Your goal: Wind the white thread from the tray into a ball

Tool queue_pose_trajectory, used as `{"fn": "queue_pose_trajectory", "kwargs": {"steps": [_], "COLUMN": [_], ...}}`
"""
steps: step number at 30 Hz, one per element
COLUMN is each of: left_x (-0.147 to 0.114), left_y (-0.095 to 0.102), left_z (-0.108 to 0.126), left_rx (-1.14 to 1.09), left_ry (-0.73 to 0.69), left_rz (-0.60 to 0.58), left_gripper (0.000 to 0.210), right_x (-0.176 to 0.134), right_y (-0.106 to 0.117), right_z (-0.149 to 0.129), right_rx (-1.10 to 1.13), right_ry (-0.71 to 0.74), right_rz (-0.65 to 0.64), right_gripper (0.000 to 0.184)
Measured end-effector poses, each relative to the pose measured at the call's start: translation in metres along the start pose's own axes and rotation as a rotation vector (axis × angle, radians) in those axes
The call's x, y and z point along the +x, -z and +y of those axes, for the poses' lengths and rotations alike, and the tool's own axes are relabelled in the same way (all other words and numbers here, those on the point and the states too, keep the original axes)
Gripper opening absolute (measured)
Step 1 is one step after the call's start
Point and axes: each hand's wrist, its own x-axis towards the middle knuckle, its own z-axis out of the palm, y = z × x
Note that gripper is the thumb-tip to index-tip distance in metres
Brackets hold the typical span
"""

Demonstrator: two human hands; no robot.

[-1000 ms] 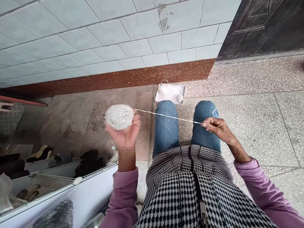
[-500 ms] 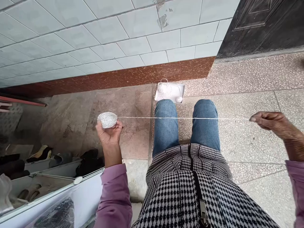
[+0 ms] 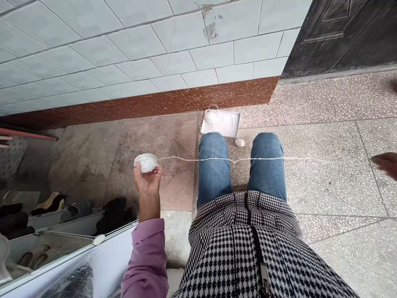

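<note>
No brand, label or writing readable anywhere here, just plain stuff.

The left hand (image 3: 148, 180) is raised out to the left side of the knees, fingers curled up around a small ball of white string (image 3: 146, 162), which sits on the fingertips above the palm. The ball is tightly wound, off-white, roundish, with the wraps showing as fine lines. It hangs over the brownish stone slab of the floor (image 3: 108, 157), near that slab's right edge.

From the ball a single thin white strand (image 3: 217, 159) runs nearly level to the right, across both jeans-clad knees (image 3: 214, 165), with a tiny kink in the gap between them. It fades out over the speckled floor toward the right hand (image 3: 386, 162), which is only a blurred sliver at the right edge of the frame, so I can't tell what its fingers are doing or whether they pinch the strand.

Ahead of the knees, against the red-brown skirting of the wall, a white tray (image 3: 228, 124) lies on the floor with a loose tangle of string (image 3: 213, 117) in its left end. A small white ball (image 3: 240, 142) sits on the floor just off the tray's near edge.
</note>
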Motion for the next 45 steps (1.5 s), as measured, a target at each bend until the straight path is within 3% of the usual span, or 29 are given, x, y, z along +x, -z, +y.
{"fn": "queue_pose_trajectory", "kwargs": {"steps": [2,3,6,8,11,13,15,18,21,25,27,29,31,34,36,40,45], "left_x": [-0.018,-0.029,-0.068,-0.096,-0.133,-0.152,-0.163,-0.165,-0.160,-0.158,-0.161,-0.163,-0.164,-0.167,-0.170,-0.174,-0.170], "left_y": [-0.019,-0.030,-0.065,-0.086,-0.107,-0.113,-0.115,-0.114,-0.115,-0.119,-0.119,-0.116,-0.110,-0.100,-0.094,-0.091,-0.096], "left_z": [-0.012,-0.017,-0.028,-0.033,-0.035,-0.034,-0.031,-0.027,-0.034,-0.061,-0.073,-0.080,-0.081,-0.075,-0.071,-0.069,-0.073], "left_rx": [-0.026,-0.040,-0.038,-0.008,0.063,0.110,0.143,0.165,0.185,0.340,0.471,0.529,0.483,0.345,0.255,0.192,0.205], "left_ry": [0.047,0.070,0.079,0.071,0.085,0.117,0.146,0.138,0.050,-0.166,-0.246,-0.170,0.060,0.397,0.510,0.516,0.443], "left_rz": [-0.048,-0.072,-0.229,-0.349,-0.503,-0.596,-0.661,-0.685,-0.643,-0.605,-0.644,-0.750,-0.905,-1.078,-1.091,-0.989,-0.922], "left_gripper": [0.033,0.033,0.044,0.049,0.050,0.053,0.058,0.060,0.057,0.058,0.059,0.059,0.059,0.061,0.064,0.070,0.072], "right_x": [-0.007,-0.013,-0.038,-0.057,-0.085,-0.100,-0.113,-0.133,-0.161,-0.192,-0.191,-0.177,-0.157,-0.137,-0.137,-0.155,-0.162], "right_y": [-0.027,-0.040,-0.068,-0.078,-0.088,-0.096,-0.106,-0.124,-0.134,-0.116,-0.099,-0.084,-0.078,-0.087,-0.101,-0.125,-0.138], "right_z": [-0.045,-0.073,-0.174,-0.245,-0.341,-0.388,-0.415,-0.420,-0.401,-0.379,-0.376,-0.375,-0.373,-0.369,-0.368,-0.369,-0.367], "right_rx": [-0.006,0.020,0.217,0.457,0.760,0.884,0.935,0.928,0.895,0.820,0.800,0.799,0.809,0.888,0.974,1.031,0.976], "right_ry": [-0.115,-0.079,0.175,0.391,0.586,0.704,0.812,0.836,0.764,0.798,0.823,0.813,0.757,0.668,0.626,0.536,0.485], "right_rz": [-0.151,-0.174,-0.101,-0.121,-0.162,-0.210,-0.292,-0.401,-0.483,-0.617,-0.607,-0.545,-0.479,-0.488,-0.553,-0.605,-0.503], "right_gripper": [0.070,0.061,0.047,0.048,0.050,0.051,0.051,0.049,0.045,0.038,0.036,0.037,0.040,0.049,0.054,0.052,0.048]}}
